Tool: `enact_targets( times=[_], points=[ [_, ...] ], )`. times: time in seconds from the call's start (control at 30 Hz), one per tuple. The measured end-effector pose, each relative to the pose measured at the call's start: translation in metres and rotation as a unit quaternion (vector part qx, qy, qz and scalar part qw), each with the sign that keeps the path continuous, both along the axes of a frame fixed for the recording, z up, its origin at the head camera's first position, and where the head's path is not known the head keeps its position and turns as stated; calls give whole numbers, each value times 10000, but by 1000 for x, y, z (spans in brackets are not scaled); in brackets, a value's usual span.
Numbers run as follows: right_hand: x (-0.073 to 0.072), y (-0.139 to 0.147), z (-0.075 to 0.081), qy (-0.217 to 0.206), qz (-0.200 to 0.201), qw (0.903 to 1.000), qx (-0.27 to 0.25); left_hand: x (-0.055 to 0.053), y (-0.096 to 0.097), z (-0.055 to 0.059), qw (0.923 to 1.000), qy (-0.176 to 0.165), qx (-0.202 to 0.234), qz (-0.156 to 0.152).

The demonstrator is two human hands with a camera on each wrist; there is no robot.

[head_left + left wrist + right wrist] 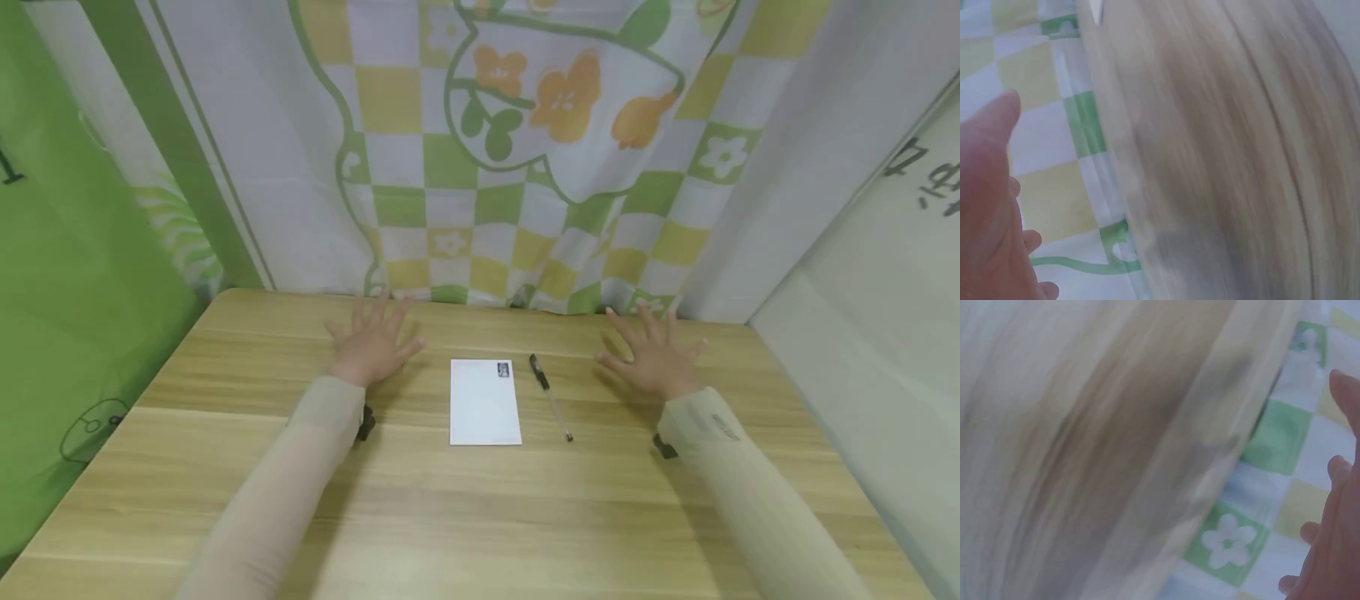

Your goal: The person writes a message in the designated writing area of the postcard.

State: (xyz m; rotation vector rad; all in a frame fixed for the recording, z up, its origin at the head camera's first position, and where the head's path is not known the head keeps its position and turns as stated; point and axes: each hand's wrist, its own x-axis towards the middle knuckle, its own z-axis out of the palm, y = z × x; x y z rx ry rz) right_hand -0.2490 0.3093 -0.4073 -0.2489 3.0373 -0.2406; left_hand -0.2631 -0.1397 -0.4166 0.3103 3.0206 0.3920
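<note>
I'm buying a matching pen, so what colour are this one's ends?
The pen is black at both ends; the head view shows it best.

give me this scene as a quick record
left hand: spread, holds nothing
right hand: spread, holds nothing
item 1: white rectangular paper card, dark stamp-like mark at far right corner, lying between the hands
item 2: slim clear-barrelled black-ended pen, right of the card
surface: light wood-grain table
backdrop: checked green, yellow and white fabric curtain
</note>
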Motion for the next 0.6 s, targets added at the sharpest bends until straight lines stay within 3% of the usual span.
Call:
enact_targets(
  times=[0.33, 0.6],
  points=[
    [14, -21, 16, -51, 68, 9988, -490, 8, 8, 8, 9987, 327, 387, -67],
    [24, -44, 23, 423, 69, 9933, -1073, 21, 22, 13, 9879, 1082, 1094, -180]
  ],
)
